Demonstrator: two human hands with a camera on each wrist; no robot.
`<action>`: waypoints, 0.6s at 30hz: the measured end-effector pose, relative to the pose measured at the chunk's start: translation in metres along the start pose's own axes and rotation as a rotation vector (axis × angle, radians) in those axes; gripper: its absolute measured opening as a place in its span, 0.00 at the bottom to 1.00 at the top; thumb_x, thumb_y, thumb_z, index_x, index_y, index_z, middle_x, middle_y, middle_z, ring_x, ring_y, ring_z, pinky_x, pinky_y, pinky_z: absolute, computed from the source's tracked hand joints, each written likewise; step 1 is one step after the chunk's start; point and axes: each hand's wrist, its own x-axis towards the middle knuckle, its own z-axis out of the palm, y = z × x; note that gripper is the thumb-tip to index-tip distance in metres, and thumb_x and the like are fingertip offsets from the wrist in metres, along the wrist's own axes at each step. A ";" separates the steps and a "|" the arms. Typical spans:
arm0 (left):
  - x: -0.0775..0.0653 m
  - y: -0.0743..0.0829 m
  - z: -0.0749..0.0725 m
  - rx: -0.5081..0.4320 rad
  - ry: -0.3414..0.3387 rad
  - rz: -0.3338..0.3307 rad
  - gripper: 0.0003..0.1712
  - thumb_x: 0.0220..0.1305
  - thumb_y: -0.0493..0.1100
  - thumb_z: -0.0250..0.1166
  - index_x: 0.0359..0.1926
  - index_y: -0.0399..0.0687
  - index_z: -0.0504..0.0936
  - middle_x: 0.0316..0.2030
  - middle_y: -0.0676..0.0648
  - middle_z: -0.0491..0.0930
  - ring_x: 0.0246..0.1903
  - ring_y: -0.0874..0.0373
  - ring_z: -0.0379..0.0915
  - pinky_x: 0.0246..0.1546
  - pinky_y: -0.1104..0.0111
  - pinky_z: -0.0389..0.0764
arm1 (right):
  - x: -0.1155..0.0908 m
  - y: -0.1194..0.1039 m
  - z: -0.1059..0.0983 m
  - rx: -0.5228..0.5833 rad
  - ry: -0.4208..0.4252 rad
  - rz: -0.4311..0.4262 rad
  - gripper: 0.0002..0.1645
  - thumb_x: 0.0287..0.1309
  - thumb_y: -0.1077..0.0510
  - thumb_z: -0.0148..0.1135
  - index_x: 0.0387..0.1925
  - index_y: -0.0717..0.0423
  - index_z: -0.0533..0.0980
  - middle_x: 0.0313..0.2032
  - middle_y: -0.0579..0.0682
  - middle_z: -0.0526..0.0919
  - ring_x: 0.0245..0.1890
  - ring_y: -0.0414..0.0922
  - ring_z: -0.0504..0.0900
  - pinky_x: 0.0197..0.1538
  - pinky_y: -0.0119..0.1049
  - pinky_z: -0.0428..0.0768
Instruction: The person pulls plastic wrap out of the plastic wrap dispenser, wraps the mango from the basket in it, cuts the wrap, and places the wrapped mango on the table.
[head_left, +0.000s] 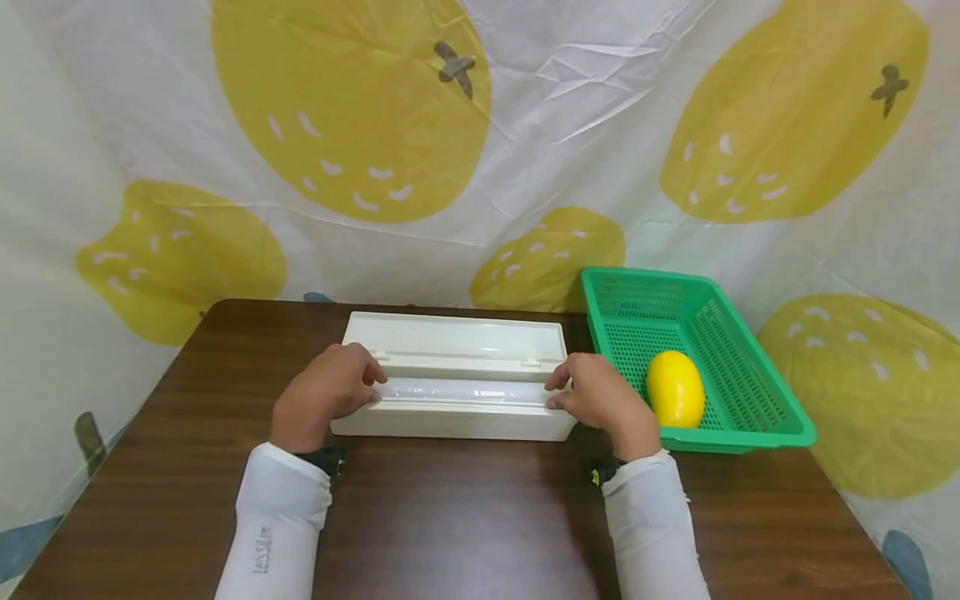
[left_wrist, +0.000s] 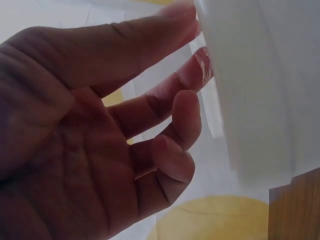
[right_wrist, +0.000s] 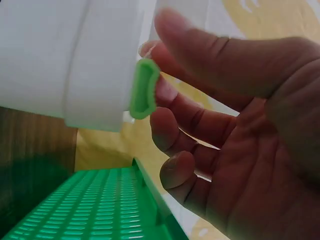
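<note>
A long white cling film dispenser lies on the table with its lid tipped back. Inside it is a roll of cling film, clear and shiny. At the left end my left hand pinches the cling film between thumb and fingers; in the left wrist view a crinkled bit of film clings to a fingertip. My right hand does likewise at the right end, its other fingers loosely curled. A small light green piece shows at the dispenser's end, beside the right fingertips. The exact contact of the right thumb is partly hidden.
To the right stands a green plastic basket with a yellow mango-shaped fruit in it. The dark wooden table reaches back to a white cloth printed with lemons.
</note>
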 end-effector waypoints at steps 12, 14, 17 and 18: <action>0.003 0.000 0.003 0.026 0.065 0.032 0.13 0.55 0.28 0.59 0.25 0.42 0.89 0.19 0.48 0.76 0.22 0.54 0.66 0.23 0.65 0.68 | 0.003 0.003 0.004 -0.041 0.035 -0.057 0.04 0.54 0.65 0.69 0.28 0.58 0.88 0.31 0.53 0.90 0.31 0.47 0.81 0.39 0.45 0.84; 0.003 0.000 0.003 0.038 0.069 0.032 0.12 0.57 0.29 0.60 0.27 0.40 0.89 0.22 0.46 0.79 0.23 0.54 0.68 0.25 0.63 0.72 | 0.002 0.002 0.003 -0.051 0.032 -0.056 0.05 0.55 0.65 0.67 0.28 0.58 0.87 0.31 0.53 0.89 0.31 0.47 0.80 0.39 0.45 0.84; 0.003 0.000 0.003 0.051 0.058 0.010 0.10 0.63 0.32 0.60 0.33 0.36 0.88 0.29 0.41 0.84 0.27 0.51 0.72 0.32 0.57 0.79 | 0.002 0.001 0.004 -0.070 0.024 -0.050 0.05 0.59 0.64 0.65 0.29 0.58 0.84 0.30 0.53 0.87 0.30 0.47 0.78 0.39 0.45 0.82; 0.003 0.000 0.002 0.054 0.053 0.002 0.09 0.65 0.33 0.60 0.36 0.35 0.87 0.33 0.40 0.86 0.30 0.50 0.74 0.36 0.55 0.81 | 0.002 0.000 0.004 -0.075 0.022 -0.050 0.05 0.60 0.63 0.64 0.29 0.58 0.83 0.30 0.53 0.86 0.29 0.47 0.77 0.38 0.44 0.82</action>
